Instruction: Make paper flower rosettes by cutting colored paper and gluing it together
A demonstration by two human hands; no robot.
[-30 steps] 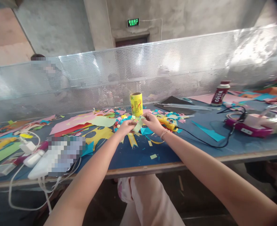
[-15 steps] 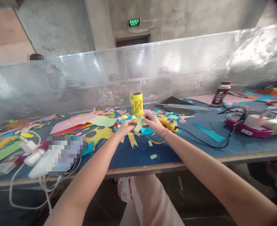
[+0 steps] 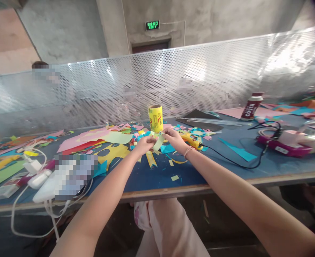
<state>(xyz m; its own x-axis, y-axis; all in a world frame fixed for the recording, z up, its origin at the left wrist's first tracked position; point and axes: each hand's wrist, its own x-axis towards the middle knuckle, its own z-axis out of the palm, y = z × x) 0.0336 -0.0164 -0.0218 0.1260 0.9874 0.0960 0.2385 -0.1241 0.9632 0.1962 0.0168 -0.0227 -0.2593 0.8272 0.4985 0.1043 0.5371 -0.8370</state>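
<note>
A short strip of pale green paper [image 3: 159, 142] is stretched between my two hands above the blue table. My left hand [image 3: 144, 145] pinches its left end, and my right hand [image 3: 171, 136] grips the upper right end. Just behind them stands a yellow cardboard tube [image 3: 155, 118], upright. Beneath and around my hands lie blue and yellow paper pieces, among them a yellow ribbon-like strip [image 3: 151, 159]. Close by my right hand rests a yellow glue gun [image 3: 191, 141], partly hidden, with a black cord running right.
A perforated metal screen [image 3: 98, 89] borders the table's back; a person is behind it. To the left are a phone [image 3: 75, 176], white cables and coloured paper sheets [image 3: 77, 141]. On the right stand a dark red bottle [image 3: 251, 107] and a purple power strip [image 3: 283, 147].
Almost nothing differs. Both hands keep hold of the green paper strip, which has shifted only very slightly.
</note>
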